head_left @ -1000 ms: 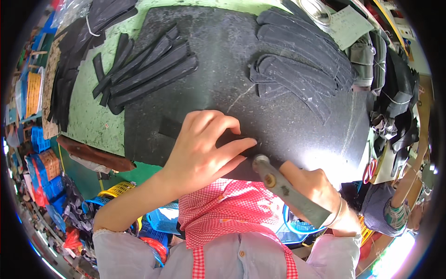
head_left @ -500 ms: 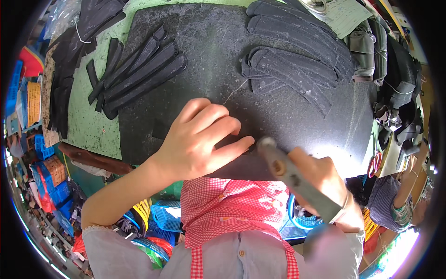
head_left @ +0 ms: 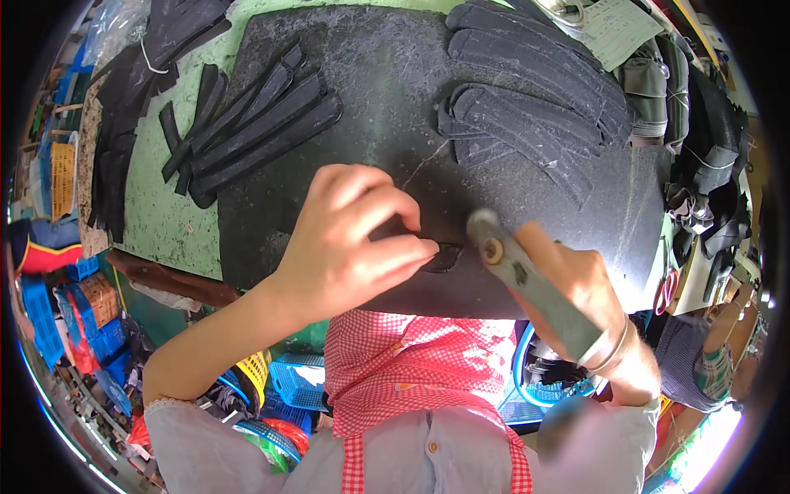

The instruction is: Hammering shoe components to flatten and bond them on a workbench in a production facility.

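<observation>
My left hand (head_left: pixel 350 243) rests over the dark work mat (head_left: pixel 395 74), thumb and index finger pinched on a narrow black strip (head_left: pixel 447 258). The strip's rounded end shows just right of the fingertips; the rest is hidden under the hand. My right hand (head_left: pixel 580 284) is wrapped round a hammer (head_left: pixel 539 292), whose grey metal head hangs above the mat, apart from the strip. Most of the hammer's handle is out of sight beneath its head. Further off, a fan of black strips (head_left: pixel 263 123) lies at left, and curved black strips (head_left: pixel 527 115) are stacked at right.
Bundled dark pieces (head_left: pixel 646 90) and red-handled scissors (head_left: pixel 666 290) lie along the table's right side. More black material (head_left: pixel 111 156) covers the left edge. Blue baskets (head_left: pixel 298 380) stand below the table, and another person's arm (head_left: pixel 728 325) shows at far right.
The hammer has moved away from my left fingertips, slightly up in the view. My left fingers have drawn a little left, so the strip's rounded end now shows.
</observation>
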Tool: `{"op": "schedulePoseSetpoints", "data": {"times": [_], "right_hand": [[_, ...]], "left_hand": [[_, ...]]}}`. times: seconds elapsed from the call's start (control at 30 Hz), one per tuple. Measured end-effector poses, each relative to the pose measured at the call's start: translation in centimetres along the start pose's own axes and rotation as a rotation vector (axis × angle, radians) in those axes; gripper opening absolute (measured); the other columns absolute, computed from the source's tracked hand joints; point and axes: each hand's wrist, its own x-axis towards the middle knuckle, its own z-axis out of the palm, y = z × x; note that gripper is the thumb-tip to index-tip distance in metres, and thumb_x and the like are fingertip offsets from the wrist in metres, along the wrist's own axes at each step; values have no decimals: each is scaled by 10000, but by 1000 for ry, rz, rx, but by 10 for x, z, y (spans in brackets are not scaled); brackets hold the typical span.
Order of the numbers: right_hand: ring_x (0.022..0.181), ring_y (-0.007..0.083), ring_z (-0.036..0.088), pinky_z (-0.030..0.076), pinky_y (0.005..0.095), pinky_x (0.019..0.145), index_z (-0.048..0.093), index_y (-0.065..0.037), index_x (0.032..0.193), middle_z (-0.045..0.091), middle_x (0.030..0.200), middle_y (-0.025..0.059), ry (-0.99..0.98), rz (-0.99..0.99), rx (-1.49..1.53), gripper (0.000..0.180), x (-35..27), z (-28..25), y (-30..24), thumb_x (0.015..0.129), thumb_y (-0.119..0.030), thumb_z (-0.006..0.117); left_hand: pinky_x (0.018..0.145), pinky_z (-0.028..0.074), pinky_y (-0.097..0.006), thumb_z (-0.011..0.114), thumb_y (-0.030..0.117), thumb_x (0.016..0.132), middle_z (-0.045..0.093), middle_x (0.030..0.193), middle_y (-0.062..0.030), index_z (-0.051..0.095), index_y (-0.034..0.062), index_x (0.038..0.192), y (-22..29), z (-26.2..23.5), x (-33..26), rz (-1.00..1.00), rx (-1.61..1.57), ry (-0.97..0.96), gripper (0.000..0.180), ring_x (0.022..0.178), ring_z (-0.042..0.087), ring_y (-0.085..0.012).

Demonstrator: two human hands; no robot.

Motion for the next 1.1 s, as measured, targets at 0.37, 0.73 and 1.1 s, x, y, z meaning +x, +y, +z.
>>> {"op": "schedulePoseSetpoints", "data": {"times": [0.37,0.73,1.1], "right_hand": [[715,403,712,548,486,603,525,-21,1075,661,774,170,-138,-56,56,160,10,8,-9,992,-114,624],[676,341,712,544,451,563,522,-19,1056,649,761,161,-226,-97,94,182,30,1,-22,970,-124,643],[691,390,704,546,472,560,517,-18,1077,647,757,168,-208,-160,29,192,49,16,-33,986,-136,637]], "left_hand": [[867,441,-427,899,174,631,649,966,52,799,209,908,-8,-14,-5,43,19,-25,297,979,592,-239],[859,465,-430,841,197,681,659,960,38,810,227,965,-29,-38,-13,-22,-56,-104,287,983,603,-223],[875,475,-422,914,197,645,673,1008,42,810,221,951,-41,-46,-27,135,56,-27,324,1009,601,-225]]}}
